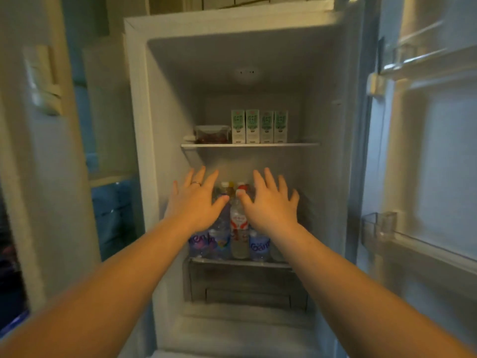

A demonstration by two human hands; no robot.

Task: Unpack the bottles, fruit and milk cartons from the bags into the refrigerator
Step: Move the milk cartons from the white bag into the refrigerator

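- Left hand (197,200) and right hand (268,202), fingers spread wide, holding nothing, hide much of the bottles (238,228).
- Milk cartons (259,126) print blurred, unreadable.

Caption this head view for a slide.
Left hand and right hand reach toward bottles in the refrigerator; four milk cartons stand above.

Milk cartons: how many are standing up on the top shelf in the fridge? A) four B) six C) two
A: four green-and-white milk cartons stand side by side on the upper shelf, just right of a clear container.
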